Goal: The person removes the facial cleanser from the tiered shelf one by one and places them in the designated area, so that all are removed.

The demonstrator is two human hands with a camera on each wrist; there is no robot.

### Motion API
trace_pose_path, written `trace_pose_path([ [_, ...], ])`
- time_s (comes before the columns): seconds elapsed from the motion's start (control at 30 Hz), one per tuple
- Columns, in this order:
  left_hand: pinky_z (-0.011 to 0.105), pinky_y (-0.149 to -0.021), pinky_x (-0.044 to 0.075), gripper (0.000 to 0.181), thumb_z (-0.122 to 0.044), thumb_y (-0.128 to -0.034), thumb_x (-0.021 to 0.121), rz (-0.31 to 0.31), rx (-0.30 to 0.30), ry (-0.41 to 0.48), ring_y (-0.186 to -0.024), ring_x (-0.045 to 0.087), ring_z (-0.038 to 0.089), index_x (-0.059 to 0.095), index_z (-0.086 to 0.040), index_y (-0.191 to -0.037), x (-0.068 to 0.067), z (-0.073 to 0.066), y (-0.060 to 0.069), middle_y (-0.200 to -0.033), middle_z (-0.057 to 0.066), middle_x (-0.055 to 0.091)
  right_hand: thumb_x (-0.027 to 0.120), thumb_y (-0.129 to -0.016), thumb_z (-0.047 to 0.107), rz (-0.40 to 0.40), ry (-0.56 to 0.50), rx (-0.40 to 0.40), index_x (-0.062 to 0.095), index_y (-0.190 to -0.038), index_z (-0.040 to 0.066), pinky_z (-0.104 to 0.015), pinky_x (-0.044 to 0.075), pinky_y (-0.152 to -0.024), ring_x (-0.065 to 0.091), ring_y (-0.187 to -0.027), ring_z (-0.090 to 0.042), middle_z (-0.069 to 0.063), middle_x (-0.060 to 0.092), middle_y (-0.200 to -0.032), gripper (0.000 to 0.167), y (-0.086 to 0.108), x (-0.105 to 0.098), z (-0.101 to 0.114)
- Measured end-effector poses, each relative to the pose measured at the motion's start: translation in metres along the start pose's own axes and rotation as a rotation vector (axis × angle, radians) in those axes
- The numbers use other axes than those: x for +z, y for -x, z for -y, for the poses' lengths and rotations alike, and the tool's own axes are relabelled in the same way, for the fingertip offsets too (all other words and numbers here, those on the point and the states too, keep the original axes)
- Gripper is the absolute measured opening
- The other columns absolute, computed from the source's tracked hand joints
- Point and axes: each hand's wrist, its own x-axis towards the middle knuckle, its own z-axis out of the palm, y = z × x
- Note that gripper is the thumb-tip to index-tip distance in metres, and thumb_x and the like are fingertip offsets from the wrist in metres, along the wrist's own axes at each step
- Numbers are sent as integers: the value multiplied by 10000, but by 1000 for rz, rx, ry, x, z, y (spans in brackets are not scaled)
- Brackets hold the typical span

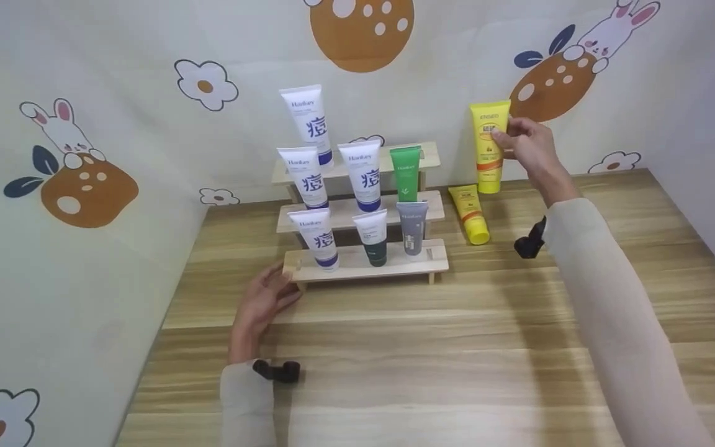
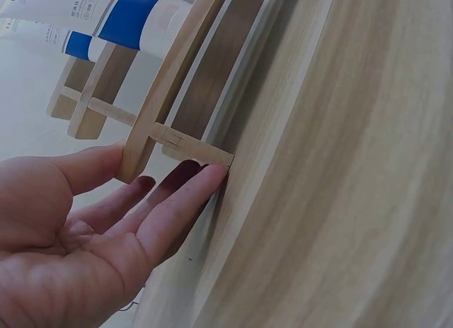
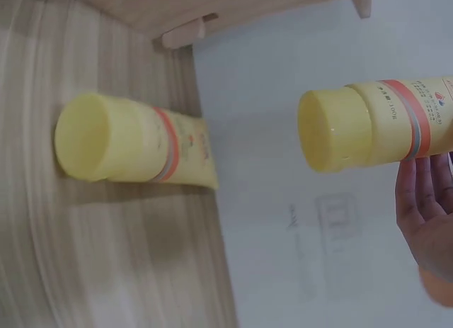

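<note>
1. From my remote station, I have the right hand (image 1: 534, 149) gripping a yellow tube (image 1: 486, 156), thumb across the front and fingers behind, with the cap pointing down.
2. I see that tube lifted clear of the desk (image 1: 426, 360), over its back edge and right of centre, before a patterned wall (image 1: 258, 130).
3. Below it, a second yellow tube (image 1: 472, 217) lies on the desk, its cap towards the front edge and its flat end at the back edge; I cannot tell whether that end touches the wall.
4. My left hand (image 1: 265, 298) braces a three-tier wooden stand (image 1: 435, 264) at the front left corner of its lowest board, thumb against the board's end, fingers nearly straight beside the leg.
5. On the stand, which sits by the desk's back edge, I count one white tube (image 1: 308, 124) at the left end of the top board.
6. The middle board carries two blue-banded tubes (image 1: 360, 174) and, at its right end, a green tube (image 1: 406, 174).
7. Along the lowest board, left to right, I find a blue-lettered tube (image 1: 317, 239), a white-and-dark-green tube (image 1: 371, 239) and a grey tube (image 1: 413, 226), all upright.
</note>
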Motion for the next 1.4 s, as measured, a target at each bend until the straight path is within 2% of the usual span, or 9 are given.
trace_pose_path([
  [0.2,398,-1039,578,512,-100,-1054,471,-2,2,-5,-1215,611,326,336,-57,-1545,1,1,0,-1441,277,490,662,-947,434,-11,40,42,534,-1385,70,-289,552,-961,617,-992,-92,72,614,-1093,583,1,-10,-21],
  [0.3,395,-1040,577,521,-104,-1051,481,-3,-3,1,-1218,610,333,330,-59,-1547,1,1,0,-1439,275,490,681,-931,440,-18,42,69,517,-1405,50,-204,578,-858,631,-956,-84,77,631,-1070,635,1,-14,-30],
  [0.47,381,-1020,591,540,-108,-1051,487,-9,3,-1,-1143,647,286,300,-28,-1552,-1,0,0,-1397,276,518,731,-885,464,-35,63,149,503,-1394,70,-153,589,-755,634,-946,-98,55,627,-1092,683,-1,-15,-48],
  [0.57,371,-991,606,563,-101,-1049,495,-9,11,2,-1059,670,232,271,-2,-1556,-1,0,0,-1339,261,550,722,-882,493,-34,104,194,478,-1398,74,-188,595,-823,622,-967,-110,34,594,-1138,708,-2,-16,-58],
  [0.67,367,-980,612,567,-99,-1047,500,-12,5,8,-1036,678,220,271,0,-1555,-1,0,1,-1332,262,555,707,-883,521,-25,125,242,450,-1440,72,-267,580,-960,606,-1016,-130,16,561,-1191,761,-3,-16,-68],
  [0.8,379,-1012,595,555,-103,-1050,491,-5,-4,2,-1108,659,263,281,-14,-1556,0,-1,1,-1400,294,505,697,-872,561,-12,138,318,400,-1499,85,-347,520,-1094,564,-1105,-169,-1,532,-1260,842,-3,-17,-80],
  [0.93,388,-1035,581,552,-119,-1054,485,-3,-10,-8,-1188,621,314,282,-30,-1560,-1,-1,1,-1425,302,483,705,-855,576,-4,131,374,383,-1514,97,-348,497,-1115,522,-1157,-193,-13,515,-1314,876,-4,-18,-91],
  [1.17,386,-1038,578,536,-120,-1056,476,-8,-13,-11,-1221,608,337,295,-38,-1554,-2,0,2,-1420,296,490,715,-866,543,-15,137,420,411,-1508,113,-256,561,-937,561,-1103,-161,-12,544,-1292,830,-6,-16,-105],
  [1.4,375,-1022,589,531,-122,-1057,475,-5,-12,-21,-1218,615,334,302,-52,-1554,-1,0,1,-1423,280,496,680,-912,500,-35,162,420,443,-1496,86,-172,589,-776,622,-906,-59,21,612,-1147,754,-5,-16,-113],
])
